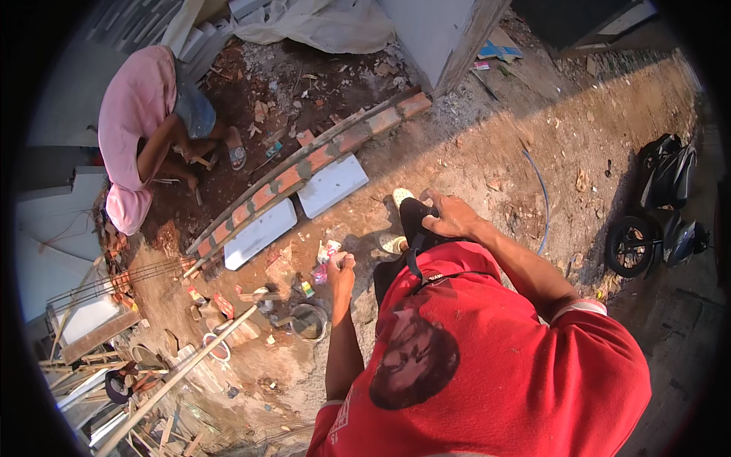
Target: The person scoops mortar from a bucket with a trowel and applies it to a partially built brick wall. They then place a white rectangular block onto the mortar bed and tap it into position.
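My left hand is raised over the ground with its fingers curled in. A small red-and-white thing shows right at its fingertips; whether the hand holds it or it lies below, I cannot tell. Beside that hand a pinkish plastic bit lies on the dirt. Over the dark trousers is my right hand, its thumb and forefinger bent and apart, with nothing visible between them. Its other fingertips are hidden. Pale clogs are on my feet.
A low brick edging crosses ahead, with white slabs against it. Behind it a person in pink crouches. A bucket and a long pole are at left. A motorcycle stands right, near a blue hose.
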### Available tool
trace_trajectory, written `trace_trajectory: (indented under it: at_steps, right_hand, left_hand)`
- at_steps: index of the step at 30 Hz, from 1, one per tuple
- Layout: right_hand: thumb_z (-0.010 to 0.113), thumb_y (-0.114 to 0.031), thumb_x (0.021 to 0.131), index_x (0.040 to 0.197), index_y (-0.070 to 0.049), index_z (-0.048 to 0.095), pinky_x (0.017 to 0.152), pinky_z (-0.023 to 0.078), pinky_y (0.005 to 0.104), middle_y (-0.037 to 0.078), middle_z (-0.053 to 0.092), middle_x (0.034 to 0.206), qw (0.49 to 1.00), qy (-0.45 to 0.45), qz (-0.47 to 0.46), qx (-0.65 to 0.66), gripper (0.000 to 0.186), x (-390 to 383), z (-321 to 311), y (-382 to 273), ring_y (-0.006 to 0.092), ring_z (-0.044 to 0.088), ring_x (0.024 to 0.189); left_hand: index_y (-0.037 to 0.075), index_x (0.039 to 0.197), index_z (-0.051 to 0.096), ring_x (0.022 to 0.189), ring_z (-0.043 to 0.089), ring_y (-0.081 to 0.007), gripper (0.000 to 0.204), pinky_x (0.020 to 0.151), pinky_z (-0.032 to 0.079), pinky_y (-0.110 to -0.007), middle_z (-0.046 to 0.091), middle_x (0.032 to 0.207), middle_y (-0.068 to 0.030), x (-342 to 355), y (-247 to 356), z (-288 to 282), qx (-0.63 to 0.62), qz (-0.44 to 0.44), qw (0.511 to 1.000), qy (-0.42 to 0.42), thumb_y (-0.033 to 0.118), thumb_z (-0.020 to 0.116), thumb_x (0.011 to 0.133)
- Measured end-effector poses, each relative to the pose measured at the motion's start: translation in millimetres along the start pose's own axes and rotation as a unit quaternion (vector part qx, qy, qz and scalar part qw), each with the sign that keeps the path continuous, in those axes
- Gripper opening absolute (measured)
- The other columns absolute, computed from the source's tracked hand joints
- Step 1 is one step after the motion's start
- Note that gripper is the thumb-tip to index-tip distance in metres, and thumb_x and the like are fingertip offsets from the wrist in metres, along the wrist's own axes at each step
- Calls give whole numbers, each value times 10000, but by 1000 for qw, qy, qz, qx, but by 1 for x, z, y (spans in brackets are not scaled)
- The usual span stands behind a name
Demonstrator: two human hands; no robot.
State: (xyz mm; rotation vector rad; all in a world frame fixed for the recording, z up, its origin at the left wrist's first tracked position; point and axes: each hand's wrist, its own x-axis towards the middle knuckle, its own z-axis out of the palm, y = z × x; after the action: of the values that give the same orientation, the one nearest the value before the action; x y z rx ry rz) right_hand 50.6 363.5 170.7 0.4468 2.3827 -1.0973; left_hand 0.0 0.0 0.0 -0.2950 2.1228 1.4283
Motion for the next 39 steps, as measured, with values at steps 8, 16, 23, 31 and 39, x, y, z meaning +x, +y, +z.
trace_trajectory:
  at_steps: [8, 16, 23, 31, 39]
  right_hand:
    - [615, -363, 825, 1350, 26, 487, 919, 499, 527, 316, 686, 1020, 995, 60, 78, -5, 665, -33, 19, 88, 496, 645, 1023]
    - [636, -415, 843, 1321, -60, 522, 895, 517, 494, 305, 699, 1089, 996, 51, 68, 18, 607, -22, 8, 141, 460, 673, 1033]
    - [553, -315, 925, 1320, 5, 506, 535, 472, 306, 93, 639, 813, 977, -7, 63, 205, 510, -4, -23, 182, 158, 597, 618]
    - [560, -307, 943, 1376, -48, 473, 633, 494, 296, 104, 637, 1018, 932, -158, -64, 320, 512, 58, -49, 141, 145, 578, 712]
    - [731, -185, 865, 1577, -105, 273, 1020, 474, 456, 210, 567, 1336, 888, -181, -417, -69, 850, 46, -36, 0, 400, 570, 1190]
  left_hand:
    - [88, 1037, 594, 490, 464, -107, 192, 378, 321, -264, 598, 739, -42, -60, -135, -48, -275, -370, 881, 106, 272, 595, 980]
    - [53, 844, 629, 475, 445, -124, 168, 393, 315, -290, 528, 638, -44, -74, -176, -50, -109, -244, 963, 43, 184, 565, 929]
    - [55, 1289, 561, 722, 679, -175, 335, 555, 519, -298, 686, 891, -98, -56, -105, 43, -364, 137, 903, 185, 127, 597, 964]
    - [59, 1335, 526, 784, 624, -133, 347, 651, 502, -270, 678, 1165, -154, -60, 132, 130, -237, -17, 971, 28, 111, 490, 994]
    - [61, 1354, 528, 692, 535, -91, 523, 563, 374, -246, 671, 1038, -53, -111, 190, 171, -313, -47, 947, 50, 478, 491, 1040]
